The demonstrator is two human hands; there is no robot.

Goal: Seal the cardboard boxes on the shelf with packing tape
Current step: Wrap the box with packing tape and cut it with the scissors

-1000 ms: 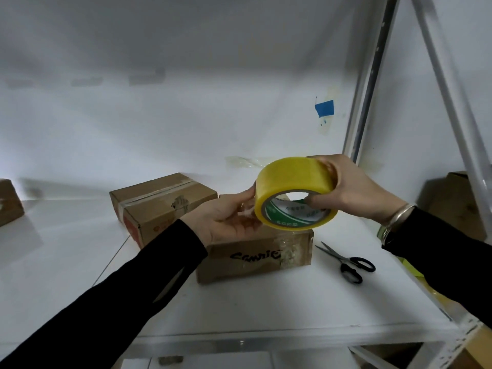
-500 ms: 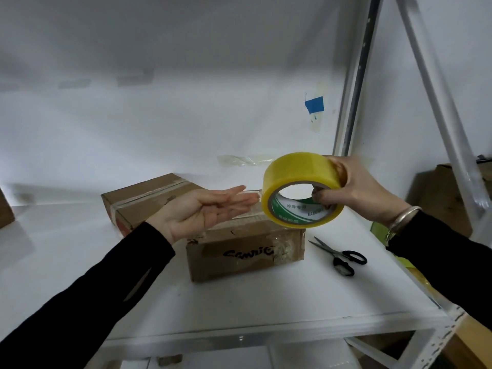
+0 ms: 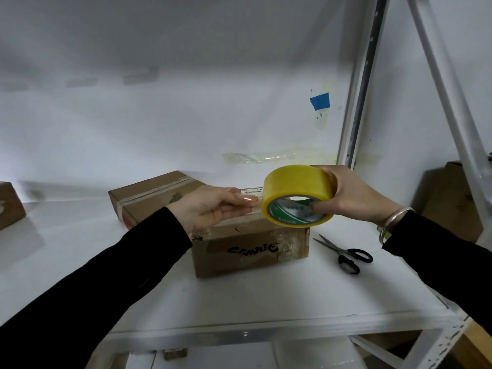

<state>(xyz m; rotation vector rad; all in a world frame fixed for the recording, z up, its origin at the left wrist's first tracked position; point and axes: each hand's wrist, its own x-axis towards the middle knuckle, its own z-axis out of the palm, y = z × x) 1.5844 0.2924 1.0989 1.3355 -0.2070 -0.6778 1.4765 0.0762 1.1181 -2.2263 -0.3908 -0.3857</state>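
Hiding the box (image 3: 250,253) top are left hand (image 3: 210,209), right hand (image 3: 354,194) and tape roll (image 3: 295,186).

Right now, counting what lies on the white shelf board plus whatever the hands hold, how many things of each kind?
Cardboard boxes: 3 (lettered front box, taped box behind it, box at the left edge)
Scissors: 1
Tape roll: 1, gripped by the right hand
Total: 5

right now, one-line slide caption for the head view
Right hand grips a yellow tape roll above a cardboard box on a white shelf; left hand held flat beside the roll, scissors nearby.
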